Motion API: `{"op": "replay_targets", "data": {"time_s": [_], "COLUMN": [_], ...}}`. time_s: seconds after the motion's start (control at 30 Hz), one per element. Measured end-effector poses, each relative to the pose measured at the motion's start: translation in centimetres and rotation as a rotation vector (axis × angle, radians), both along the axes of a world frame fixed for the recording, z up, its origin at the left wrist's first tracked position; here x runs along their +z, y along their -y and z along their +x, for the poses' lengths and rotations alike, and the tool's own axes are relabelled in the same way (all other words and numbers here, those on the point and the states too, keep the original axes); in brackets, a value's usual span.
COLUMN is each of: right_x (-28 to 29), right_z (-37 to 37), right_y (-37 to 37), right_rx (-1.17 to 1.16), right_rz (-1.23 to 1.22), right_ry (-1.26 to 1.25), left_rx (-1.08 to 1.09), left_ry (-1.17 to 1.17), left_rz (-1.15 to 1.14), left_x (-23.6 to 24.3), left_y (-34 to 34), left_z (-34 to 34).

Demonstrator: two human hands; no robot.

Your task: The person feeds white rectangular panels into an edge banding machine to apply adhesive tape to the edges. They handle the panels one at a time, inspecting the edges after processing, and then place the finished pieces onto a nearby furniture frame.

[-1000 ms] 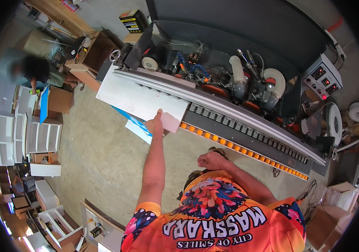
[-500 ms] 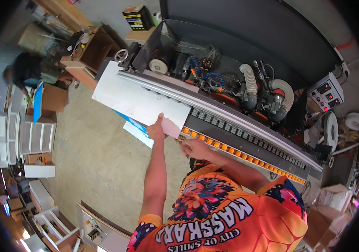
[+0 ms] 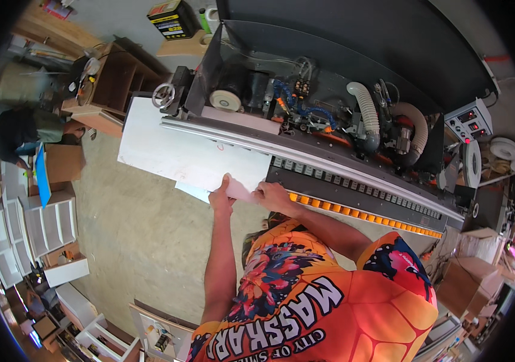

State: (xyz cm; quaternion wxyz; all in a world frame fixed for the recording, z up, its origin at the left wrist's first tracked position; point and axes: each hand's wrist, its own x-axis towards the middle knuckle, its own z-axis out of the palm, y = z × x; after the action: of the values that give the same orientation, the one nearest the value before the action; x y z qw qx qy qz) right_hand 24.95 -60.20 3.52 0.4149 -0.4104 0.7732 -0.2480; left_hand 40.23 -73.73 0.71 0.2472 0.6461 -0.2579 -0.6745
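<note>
A long white panel [image 3: 185, 148] lies across the left end of a dark edge banding machine [image 3: 348, 187], partly under its silver beam. My left hand [image 3: 221, 198] grips the panel's near edge, thumb on top and fingers beneath. At the panel's right near corner, my right hand [image 3: 274, 198] is closed, fingertips against the edge. Whatever sits between those fingertips is hidden. Just right of this hand runs a row of orange rollers [image 3: 354, 214]. Under the panel, a second white board [image 3: 192, 190] peeks out to the left of my left hand.
Hoses and motors fill the machine's open housing; a control box [image 3: 470, 120] stands at its right. A handwheel [image 3: 163, 95] sits by the panel's far side. Wooden cabinets [image 3: 113, 84] and white shelf units [image 3: 49, 226] stand left, where another person [image 3: 19, 133] bends over a blue-faced board [image 3: 42, 175].
My right hand has moved up from below the panel's corner onto its edge. The left hand still grips the near edge. The whole view has shifted slightly.
</note>
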Motion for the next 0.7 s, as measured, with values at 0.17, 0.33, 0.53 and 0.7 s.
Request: {"op": "replay_targets", "data": {"time_s": [0.17,0.33,0.53,0.7], "right_x": [0.5,0.2,11.3,11.6], "right_z": [0.7,1.9,-2.6,-13.7], "right_y": [1.8,3.0,4.5,4.8], "right_rx": [0.021,0.022,0.023,-0.326], "right_rz": [0.006,-0.013,-0.2,-0.124], "right_ry": [-0.053,-0.092,-0.127,-0.476], "left_rx": [-0.07,-0.1,-0.129,-0.121], "left_ry": [0.038,0.069,0.056,0.079], "left_rz": [0.024,0.016,-0.003,-0.024], "left_x": [-0.2,0.5,-0.2,0.2], "left_y": [1.9,3.2,4.8,5.9], "left_z": [1.1,1.4,2.3,3.0]}}
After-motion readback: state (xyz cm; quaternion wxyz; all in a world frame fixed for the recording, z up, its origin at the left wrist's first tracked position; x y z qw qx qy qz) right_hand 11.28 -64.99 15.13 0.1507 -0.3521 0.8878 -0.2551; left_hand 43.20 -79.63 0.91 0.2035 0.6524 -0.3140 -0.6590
